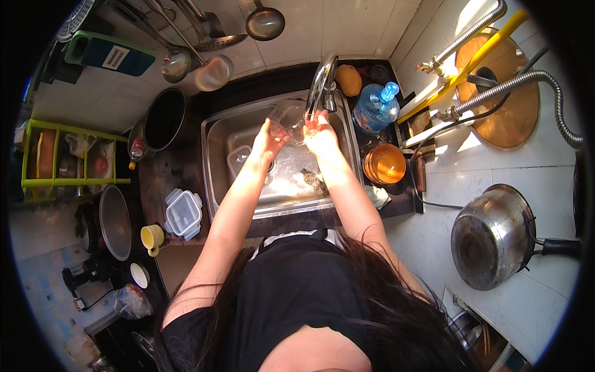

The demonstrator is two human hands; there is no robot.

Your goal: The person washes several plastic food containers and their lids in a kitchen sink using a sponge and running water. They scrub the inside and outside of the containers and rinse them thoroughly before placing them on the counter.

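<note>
Both hands hold a clear, see-through container [289,122] over the stainless steel sink [223,162], below the chrome faucet [320,83]. My left hand [268,143] grips its left side, and my right hand [320,135] supports the right side under the spout. Whether water is running cannot be made out. A clear plastic piece, perhaps a container or lid [238,160], lies at the left of the basin, partly hidden by my left forearm. On the basin floor near my right forearm sits a brownish scrubber [313,181].
Left of the sink are a clear lid with clips [184,214] and a yellow mug [152,237]. To the right stand a blue plastic bottle [376,109], an orange bowl [385,163] and a crumpled cloth [377,196]. Ladles [214,73] hang at the back wall; a pot [492,237] hangs right.
</note>
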